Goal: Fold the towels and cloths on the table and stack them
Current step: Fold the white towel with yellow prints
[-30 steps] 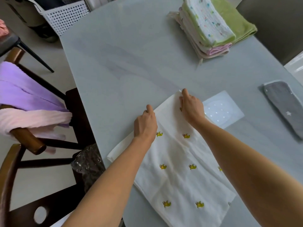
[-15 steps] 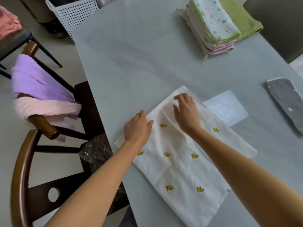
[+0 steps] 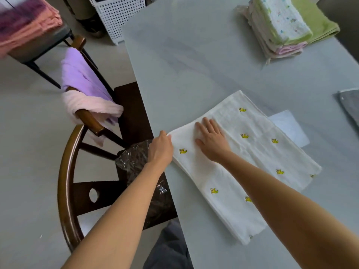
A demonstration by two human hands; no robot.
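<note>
My right hand (image 3: 211, 140) lies flat on the white cloth (image 3: 242, 162), fingers straight and slightly spread, palm pressing the fabric near its left end. My left hand (image 3: 161, 147) sits at the cloth's left corner, right at the table (image 3: 194, 65) edge; its fingers curl down over that corner, and they seem to pinch the fabric, though the fingertips are hidden behind the knuckles. The cloth is folded into a long band printed with small yellow figures (ducks or bananas, too small to tell), lying slantwise on the near part of the table. A pale square mat (image 3: 289, 127) peeks out from under its far edge. Beside my left arm, on the dark wooden chair (image 3: 66, 171), rests a crinkled clear plastic bag (image 3: 136, 162). Over the chair's back hang a pink towel (image 3: 91, 105) and a purple towel (image 3: 77, 74). At the right edge lies a grey cloth (image 3: 349, 103). Farther off, at the table's far right corner, stands the stack of folded cloths (image 3: 281, 30), a green one showing beneath a white dotted one. On the floor beyond the table sits a white perforated basket (image 3: 118, 14); I cannot tell what it holds.
</note>
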